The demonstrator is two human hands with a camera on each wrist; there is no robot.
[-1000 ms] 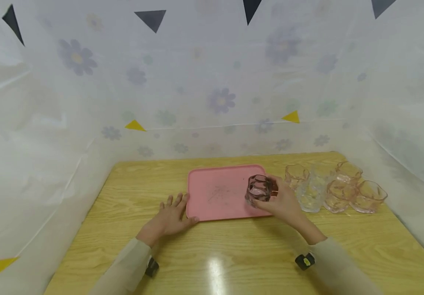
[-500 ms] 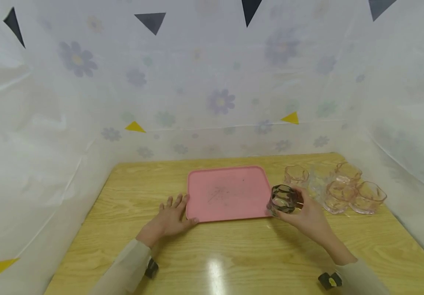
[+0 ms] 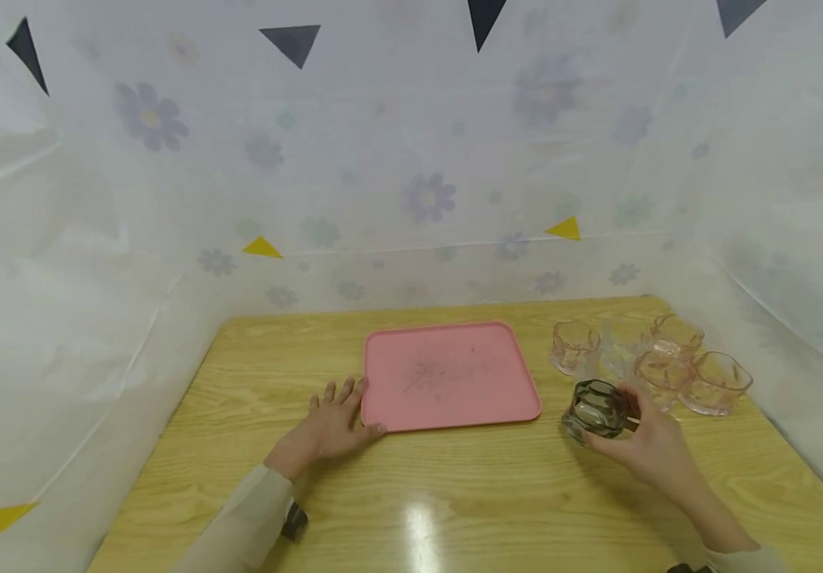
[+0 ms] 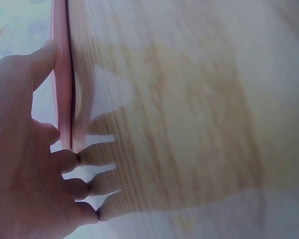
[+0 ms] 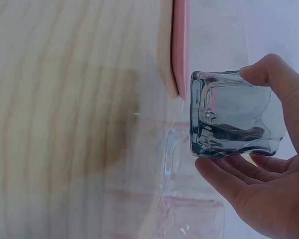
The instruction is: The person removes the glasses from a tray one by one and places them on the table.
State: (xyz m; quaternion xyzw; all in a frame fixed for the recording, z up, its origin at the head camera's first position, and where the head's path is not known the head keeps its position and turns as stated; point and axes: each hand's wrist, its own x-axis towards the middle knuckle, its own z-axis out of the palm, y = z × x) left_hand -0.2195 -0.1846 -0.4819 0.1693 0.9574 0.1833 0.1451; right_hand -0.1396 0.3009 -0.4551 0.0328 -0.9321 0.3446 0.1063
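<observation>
My right hand (image 3: 658, 450) grips a smoky grey glass tumbler (image 3: 598, 407), thumb on one side and fingers on the other. In the right wrist view the tumbler (image 5: 234, 114) is upright relative to the table, its thick base held slightly above the wood. A pink rectangular tray (image 3: 447, 390) lies at the table's middle, left of the tumbler. At the tray's left front corner rests my left hand (image 3: 329, 422), fingers spread and fairly straight. The left wrist view shows its thumb against the tray's side (image 4: 64, 74) and fingertips touching the wood.
Pale pink glass tumblers (image 3: 715, 383) and clear ones (image 3: 622, 344) stand grouped at the table's right rear. The held tumbler and right hand partly cover the group's front. White floral sheeting (image 3: 426, 263) encloses the wooden table (image 3: 354, 493) at the back and sides.
My right hand has carried the grey tumbler from above the tray's right side toward the right and nearer to me, to beyond the tray's edge. The left hand and the tray stay put.
</observation>
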